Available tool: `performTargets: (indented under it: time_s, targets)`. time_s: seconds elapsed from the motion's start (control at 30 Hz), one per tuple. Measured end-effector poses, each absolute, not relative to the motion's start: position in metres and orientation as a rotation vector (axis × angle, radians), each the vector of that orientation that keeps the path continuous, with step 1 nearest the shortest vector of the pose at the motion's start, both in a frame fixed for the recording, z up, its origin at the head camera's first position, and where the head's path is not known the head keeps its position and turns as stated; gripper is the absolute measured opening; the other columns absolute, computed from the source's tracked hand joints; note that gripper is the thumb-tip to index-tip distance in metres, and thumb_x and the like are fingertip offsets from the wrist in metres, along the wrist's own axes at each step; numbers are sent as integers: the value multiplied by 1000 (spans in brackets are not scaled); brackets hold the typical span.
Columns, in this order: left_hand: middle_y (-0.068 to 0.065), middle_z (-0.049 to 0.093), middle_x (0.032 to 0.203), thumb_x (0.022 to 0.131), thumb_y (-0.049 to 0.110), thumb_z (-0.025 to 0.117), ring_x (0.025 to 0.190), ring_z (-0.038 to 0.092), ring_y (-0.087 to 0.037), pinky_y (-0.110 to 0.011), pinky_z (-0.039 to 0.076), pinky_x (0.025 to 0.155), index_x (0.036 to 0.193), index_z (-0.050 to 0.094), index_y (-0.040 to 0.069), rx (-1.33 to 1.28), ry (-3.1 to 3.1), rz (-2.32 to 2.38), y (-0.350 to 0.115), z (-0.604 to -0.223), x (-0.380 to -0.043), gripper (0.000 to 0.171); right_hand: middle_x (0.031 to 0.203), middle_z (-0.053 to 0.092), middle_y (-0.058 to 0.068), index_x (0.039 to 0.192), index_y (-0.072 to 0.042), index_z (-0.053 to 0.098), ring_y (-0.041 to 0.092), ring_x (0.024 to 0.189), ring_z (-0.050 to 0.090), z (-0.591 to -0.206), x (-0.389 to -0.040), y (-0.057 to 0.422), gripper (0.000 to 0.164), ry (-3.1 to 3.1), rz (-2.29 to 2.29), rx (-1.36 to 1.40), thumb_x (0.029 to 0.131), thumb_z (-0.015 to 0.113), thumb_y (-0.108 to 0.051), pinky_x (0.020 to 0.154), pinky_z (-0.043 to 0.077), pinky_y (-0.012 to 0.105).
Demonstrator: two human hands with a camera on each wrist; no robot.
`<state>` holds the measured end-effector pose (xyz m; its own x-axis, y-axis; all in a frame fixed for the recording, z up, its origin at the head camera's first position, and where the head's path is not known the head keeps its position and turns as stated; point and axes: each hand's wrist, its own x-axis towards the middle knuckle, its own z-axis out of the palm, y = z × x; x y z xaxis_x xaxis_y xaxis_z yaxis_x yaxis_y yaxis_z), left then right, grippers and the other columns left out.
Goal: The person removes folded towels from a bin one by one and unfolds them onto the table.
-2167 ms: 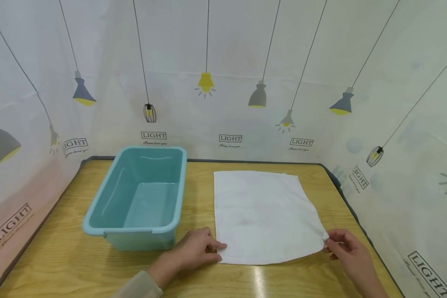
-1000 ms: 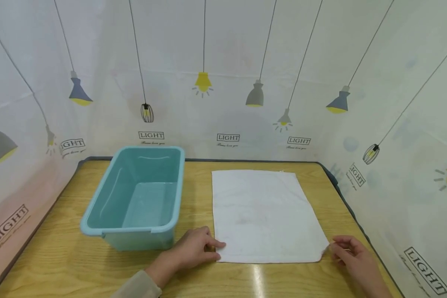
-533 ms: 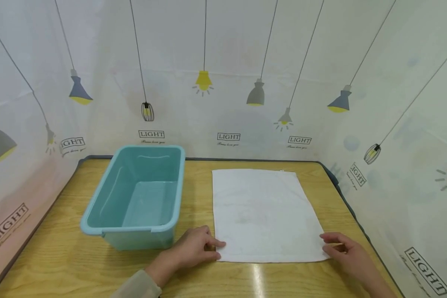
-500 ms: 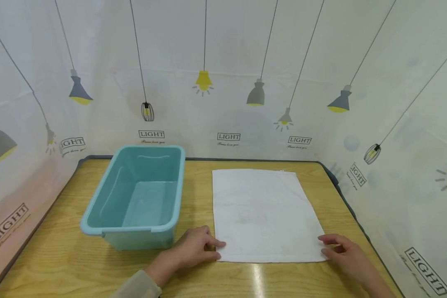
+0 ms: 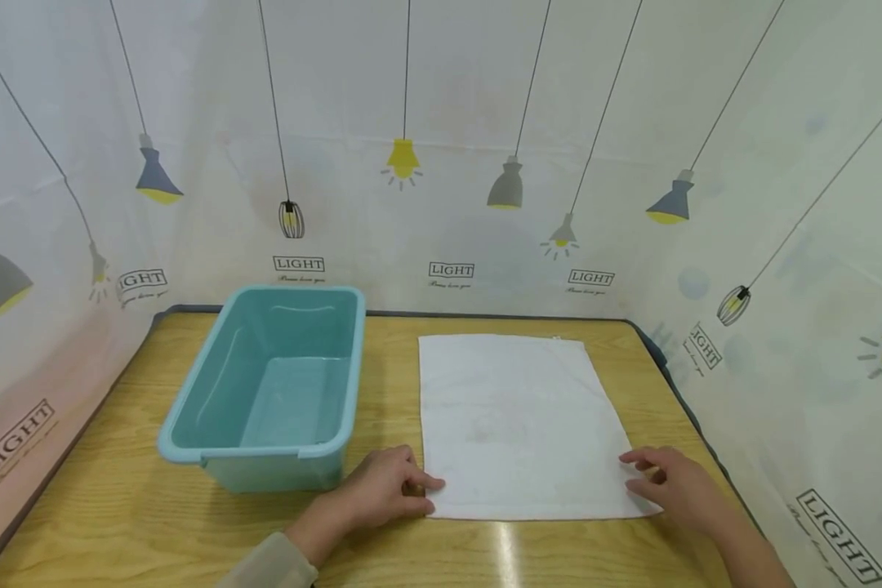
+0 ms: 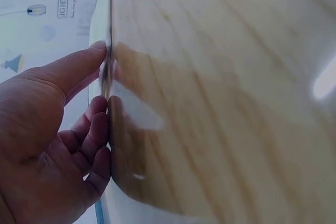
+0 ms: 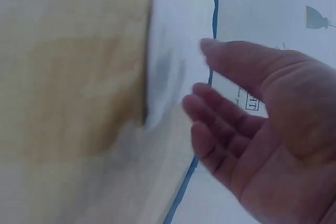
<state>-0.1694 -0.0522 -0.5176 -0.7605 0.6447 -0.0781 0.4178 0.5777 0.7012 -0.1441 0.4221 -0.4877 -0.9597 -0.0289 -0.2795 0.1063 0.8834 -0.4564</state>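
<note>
A white square cloth (image 5: 518, 429) lies spread flat on the wooden table, with faint creases and a slightly greyish patch near its middle. My left hand (image 5: 385, 490) rests at its near left corner, index fingertip and thumb pressing on the edge with a gap between them. The left wrist view shows the thumb and curved fingers of that hand (image 6: 58, 124) against the tabletop. By the near right corner, my right hand (image 5: 679, 490) hovers with thumb and fingers apart. In the right wrist view, nothing is between the fingers of this hand (image 7: 262, 119), beside the cloth corner (image 7: 163, 77).
To the left of the cloth stands a light blue plastic tub (image 5: 353, 384) with nothing inside, its near side close to my left wrist. A white curtain (image 5: 463, 229) printed with lamps and lettering encloses the table (image 5: 441, 555) at the back and sides.
My right hand has let go of the near right corner and shifted slightly left over that edge. The corner now lies flat instead of bunched. My left hand has stayed in place.
</note>
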Motion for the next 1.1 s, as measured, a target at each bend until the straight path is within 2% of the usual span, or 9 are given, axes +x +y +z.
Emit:
performTargets:
  time_s: [0.2,0.37,0.63,0.83,1.1]
  targets:
    - [6,60,94,96,32,88,78,46,-2,-21,42,69,129,83,24,866,2484,982,-54,-520,-171,35,143,65,23,150,-10,66,34,117,65,-489,-192,416,49,2852,-825,-4,108,72,-34,90,61,45]
    - [7,60,94,96,33,88,78,46,-1,-21,42,69,130,83,26,871,2480,980,-55,-523,-172,35,156,54,25,158,-12,57,41,128,58,-495,-235,407,52,2865,-873,59,112,65,-36,99,59,51]
    - [9,61,96,95,34,88,78,46,0,-20,42,69,130,83,26,864,2476,985,-56,-523,-173,36,164,51,25,159,-10,56,43,132,55,-505,-292,391,49,2866,-885,60,114,61,-28,113,51,60]
    - [9,61,95,95,33,88,77,45,0,-19,41,69,130,83,26,873,2487,972,-55,-522,-172,36,165,49,26,161,-8,54,44,135,53,-516,-314,387,49,2822,-828,55,116,57,-28,118,45,63]
    - [8,61,95,95,34,88,77,44,1,-18,40,68,130,83,25,901,2503,960,-56,-522,-172,36,168,38,29,163,-8,51,48,142,45,-523,-319,386,59,2796,-757,88,114,58,-40,122,40,68]
